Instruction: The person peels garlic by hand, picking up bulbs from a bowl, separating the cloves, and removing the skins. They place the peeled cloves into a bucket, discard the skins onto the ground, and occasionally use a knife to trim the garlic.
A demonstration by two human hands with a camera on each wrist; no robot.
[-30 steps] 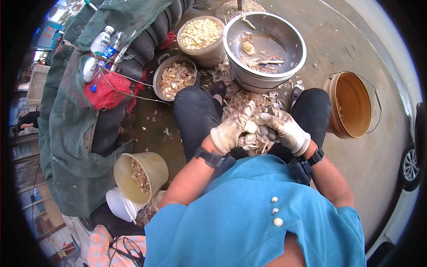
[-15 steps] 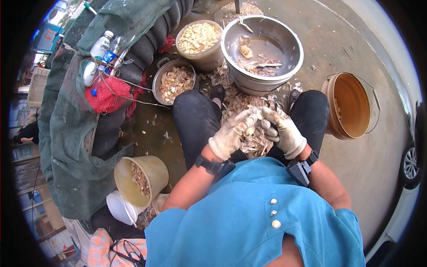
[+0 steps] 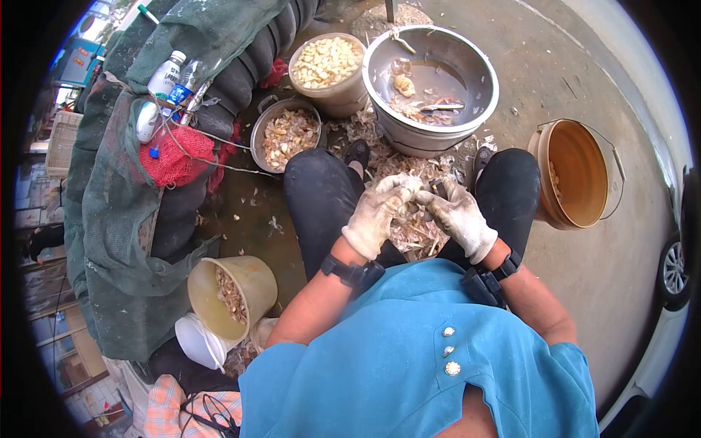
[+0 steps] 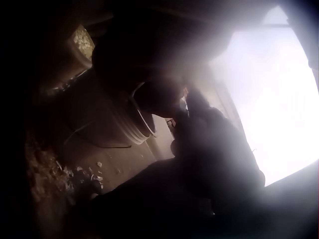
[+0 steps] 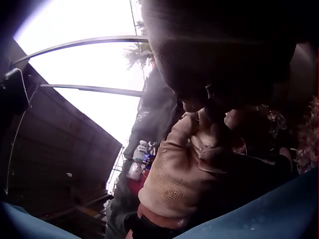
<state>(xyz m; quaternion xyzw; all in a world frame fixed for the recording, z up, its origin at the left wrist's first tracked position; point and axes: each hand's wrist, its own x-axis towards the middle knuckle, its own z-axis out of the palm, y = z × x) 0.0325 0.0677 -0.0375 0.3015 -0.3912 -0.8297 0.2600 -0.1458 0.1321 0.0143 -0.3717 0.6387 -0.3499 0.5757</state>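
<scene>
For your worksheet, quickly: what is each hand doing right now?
Left hand: gloved, fingers curled on a garlic piece.
Right hand: gloved, gripping a small knife.

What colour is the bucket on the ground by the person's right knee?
The bucket is orange-brown inside and out, clearest in the head view.

- Left hand (image 3: 376, 212): pale, grubby work glove, stained brownish at the fingers, cuff ending at the wrist.
- Right hand (image 3: 458, 217): matching soiled pale glove; its knit weave shows in the right wrist view.
- Each wrist carries a black strap (image 3: 337, 266) with a boxy black camera unit (image 3: 480, 286).
- Forearms bare below the straps.
- Top: bright blue short-sleeved shirt (image 3: 394, 358), three small metallic buttons (image 3: 449, 350) in a row.
- Legs: black trousers (image 3: 321, 186); dark shoes (image 3: 358, 152).
</scene>
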